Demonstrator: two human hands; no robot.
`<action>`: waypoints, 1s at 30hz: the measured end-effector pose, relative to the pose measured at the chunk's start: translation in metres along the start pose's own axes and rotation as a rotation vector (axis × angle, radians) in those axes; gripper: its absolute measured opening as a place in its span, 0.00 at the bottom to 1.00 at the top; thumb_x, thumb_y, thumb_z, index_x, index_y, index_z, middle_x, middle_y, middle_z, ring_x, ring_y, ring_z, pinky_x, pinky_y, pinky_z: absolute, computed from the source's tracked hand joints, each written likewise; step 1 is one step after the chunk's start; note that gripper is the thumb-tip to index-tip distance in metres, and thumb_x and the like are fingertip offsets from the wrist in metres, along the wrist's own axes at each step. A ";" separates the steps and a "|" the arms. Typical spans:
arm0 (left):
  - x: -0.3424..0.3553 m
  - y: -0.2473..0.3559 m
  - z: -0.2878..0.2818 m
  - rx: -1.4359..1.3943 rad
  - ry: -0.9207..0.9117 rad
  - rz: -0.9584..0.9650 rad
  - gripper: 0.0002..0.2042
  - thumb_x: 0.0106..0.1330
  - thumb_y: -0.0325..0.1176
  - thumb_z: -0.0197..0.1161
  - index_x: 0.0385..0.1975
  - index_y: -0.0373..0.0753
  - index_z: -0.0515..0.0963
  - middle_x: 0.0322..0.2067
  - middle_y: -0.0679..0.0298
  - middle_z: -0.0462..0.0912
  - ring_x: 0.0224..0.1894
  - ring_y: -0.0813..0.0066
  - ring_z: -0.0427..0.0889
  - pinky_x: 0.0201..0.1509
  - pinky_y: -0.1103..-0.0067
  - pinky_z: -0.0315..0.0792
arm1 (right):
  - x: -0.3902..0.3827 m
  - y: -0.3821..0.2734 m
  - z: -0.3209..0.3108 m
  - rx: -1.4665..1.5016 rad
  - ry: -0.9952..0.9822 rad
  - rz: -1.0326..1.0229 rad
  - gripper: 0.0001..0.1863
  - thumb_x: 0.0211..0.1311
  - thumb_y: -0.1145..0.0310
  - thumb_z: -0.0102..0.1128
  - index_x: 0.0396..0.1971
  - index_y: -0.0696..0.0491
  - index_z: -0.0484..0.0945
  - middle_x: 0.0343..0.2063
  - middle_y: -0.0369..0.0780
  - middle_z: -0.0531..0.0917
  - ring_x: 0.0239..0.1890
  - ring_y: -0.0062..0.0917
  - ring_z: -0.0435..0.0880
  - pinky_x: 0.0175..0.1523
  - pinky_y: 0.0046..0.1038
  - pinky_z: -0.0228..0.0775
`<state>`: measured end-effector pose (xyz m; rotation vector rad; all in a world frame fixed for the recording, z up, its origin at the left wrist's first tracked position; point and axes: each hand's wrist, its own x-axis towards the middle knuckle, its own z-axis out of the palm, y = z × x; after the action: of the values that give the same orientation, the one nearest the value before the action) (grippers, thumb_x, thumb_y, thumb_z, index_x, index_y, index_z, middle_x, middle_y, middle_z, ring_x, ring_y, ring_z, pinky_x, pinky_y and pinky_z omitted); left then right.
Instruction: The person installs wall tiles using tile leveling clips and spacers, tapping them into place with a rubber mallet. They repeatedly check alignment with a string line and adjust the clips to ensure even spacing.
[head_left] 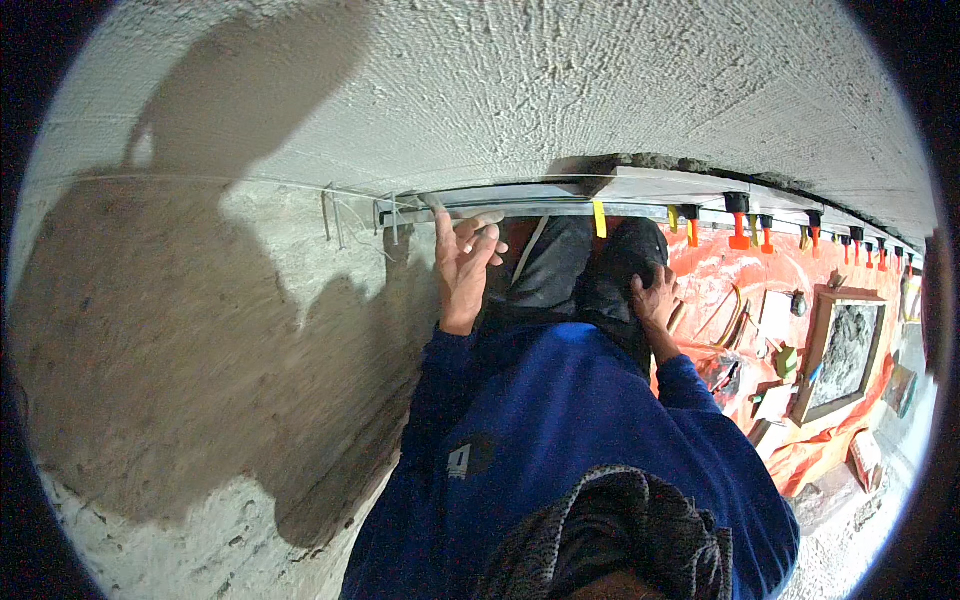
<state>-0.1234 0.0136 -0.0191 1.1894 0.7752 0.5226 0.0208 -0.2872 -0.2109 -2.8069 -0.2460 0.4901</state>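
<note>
My left hand (462, 265) is raised at the left end of a long metal bar (540, 210) along the foot of the rough grey wall. Its fingers are apart, with the index finger stretched up to the bar's edge; whether it presses on the metal I cannot tell. My right hand (655, 298) rests on my dark-trousered right knee (632, 255), fingers loosely spread and holding nothing visible. A yellow strip (600, 218) hangs from the bar between the hands. Red-and-black levelling clips (738, 222) line the edge of a pale slab (660, 187) to the right.
Thin nails (393, 218) and a taut string (270, 182) are at the left. An orange sheet (700, 265) on the right bears pliers (740, 325), small tools and a wood-framed tray (815, 385) of grey mortar. My shadow darkens the wall and floor at left.
</note>
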 end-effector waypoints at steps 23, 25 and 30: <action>-0.003 -0.008 -0.004 -0.016 0.033 0.009 0.45 0.63 0.28 0.64 0.72 0.35 0.36 0.42 0.62 0.76 0.32 0.75 0.80 0.30 0.82 0.73 | -0.002 -0.006 -0.003 0.005 0.042 0.033 0.28 0.53 0.51 0.62 0.53 0.46 0.70 0.54 0.45 0.70 0.60 0.45 0.66 0.58 0.51 0.62; -0.004 -0.006 -0.004 0.006 0.012 0.028 0.46 0.64 0.31 0.63 0.72 0.36 0.34 0.42 0.60 0.78 0.31 0.75 0.80 0.31 0.82 0.73 | -0.005 -0.009 -0.009 -0.022 0.024 0.020 0.29 0.53 0.50 0.61 0.54 0.46 0.70 0.55 0.44 0.69 0.60 0.43 0.66 0.58 0.52 0.61; -0.010 -0.002 -0.005 0.063 0.028 -0.012 0.45 0.65 0.31 0.62 0.72 0.38 0.33 0.44 0.58 0.79 0.30 0.76 0.80 0.31 0.81 0.74 | -0.006 -0.014 -0.016 0.012 0.003 0.040 0.29 0.53 0.48 0.60 0.55 0.41 0.71 0.56 0.42 0.69 0.62 0.44 0.65 0.64 0.52 0.54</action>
<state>-0.1332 0.0090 -0.0195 1.2368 0.8269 0.5087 0.0188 -0.2791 -0.1902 -2.8057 -0.1861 0.4944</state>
